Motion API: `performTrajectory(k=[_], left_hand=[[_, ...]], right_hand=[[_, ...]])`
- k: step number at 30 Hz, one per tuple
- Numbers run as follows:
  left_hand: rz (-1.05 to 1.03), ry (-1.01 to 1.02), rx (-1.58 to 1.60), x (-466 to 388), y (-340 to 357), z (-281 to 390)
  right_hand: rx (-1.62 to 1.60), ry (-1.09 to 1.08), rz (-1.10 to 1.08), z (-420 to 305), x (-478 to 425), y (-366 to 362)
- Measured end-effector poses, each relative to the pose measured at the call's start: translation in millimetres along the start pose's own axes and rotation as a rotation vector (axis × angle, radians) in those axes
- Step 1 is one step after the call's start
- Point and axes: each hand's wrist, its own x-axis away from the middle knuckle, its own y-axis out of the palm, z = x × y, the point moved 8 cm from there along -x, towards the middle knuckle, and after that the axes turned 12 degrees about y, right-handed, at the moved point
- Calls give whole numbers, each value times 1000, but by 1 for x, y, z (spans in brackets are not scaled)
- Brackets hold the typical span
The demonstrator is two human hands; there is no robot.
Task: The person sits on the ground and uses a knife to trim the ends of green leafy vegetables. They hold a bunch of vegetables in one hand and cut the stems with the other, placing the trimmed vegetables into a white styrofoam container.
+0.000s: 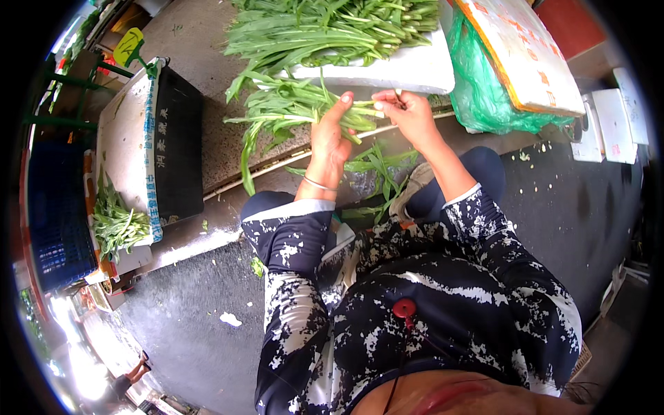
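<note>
My left hand is closed around a bunch of leafy greens, its leaves spreading left and its cut stems pointing right. The fingertips of my right hand pinch the end of one pale stem from that bunch. Something small and narrow also shows between the right fingers, too small to name. Just beyond my hands, a large heap of the same greens lies on a white foam slab. Loose leaves lie below my hands, near my shoe.
On the right, a foam box lid bearing writing leans over a green plastic bag. To the left stands a black-sided box with greens at its near end. A stone ledge runs before me; leaf scraps dot the dark floor.
</note>
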Motion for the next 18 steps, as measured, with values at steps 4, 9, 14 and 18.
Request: performTrajectory(k=[4,9,14,18], left_hand=[[33,44,-35,1,0,-4],[32,176,-163,-3,-6,-3],[29,223,-206,0,-11,8],[43,311,-309,8,-13,24]], right_hand=[[-516,433,-154,30,20,6],[-626,468,-279,39,25,23],[-801,588,-468,59,20,36],[-68,179,-27,48,-6,21]])
